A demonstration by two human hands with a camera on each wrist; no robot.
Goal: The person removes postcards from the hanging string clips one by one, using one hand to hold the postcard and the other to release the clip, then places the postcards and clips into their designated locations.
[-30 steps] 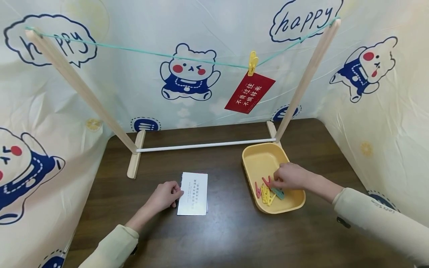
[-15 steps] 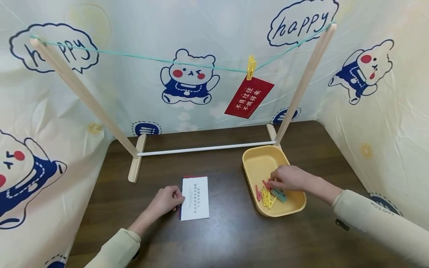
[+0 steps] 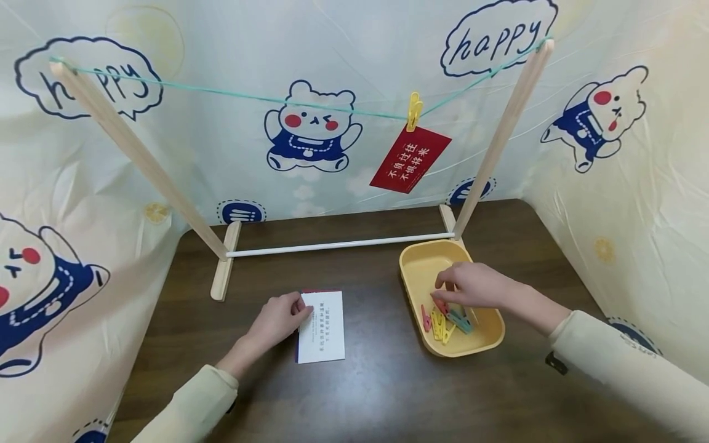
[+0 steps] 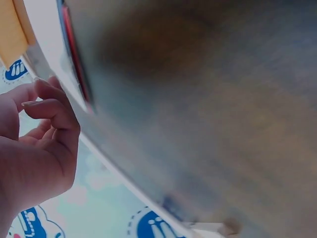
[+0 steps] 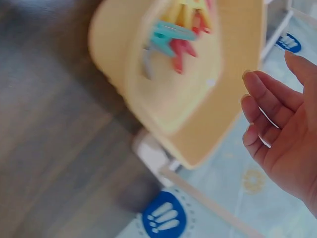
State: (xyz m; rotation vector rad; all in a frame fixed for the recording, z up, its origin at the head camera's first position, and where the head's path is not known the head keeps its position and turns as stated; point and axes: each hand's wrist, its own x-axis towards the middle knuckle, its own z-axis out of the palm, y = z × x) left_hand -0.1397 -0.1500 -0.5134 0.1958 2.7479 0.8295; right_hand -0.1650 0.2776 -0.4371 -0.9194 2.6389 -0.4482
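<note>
My left hand is at the left edge of a small stack of cards whose white top card bears printed text. Its fingers are loosely bent, the tips over that edge; no card is seen lifted. In the left wrist view the fingers curve near the stack's edge. Over the yellow tray is my right hand, thumb and fingers apart. Below it lie clothespins: red, yellow and teal. The right wrist view shows the palm holding nothing.
Behind stands a wooden frame with a left post, a right post and a white crossbar. From its green string, a yellow clothespin holds a red card. Printed cloth surrounds the brown table.
My left hand has shifted right, its fingertips now over the white card. My right hand has moved slightly up and left over the tray, its fingers spread wider. The view has tilted a little.
</note>
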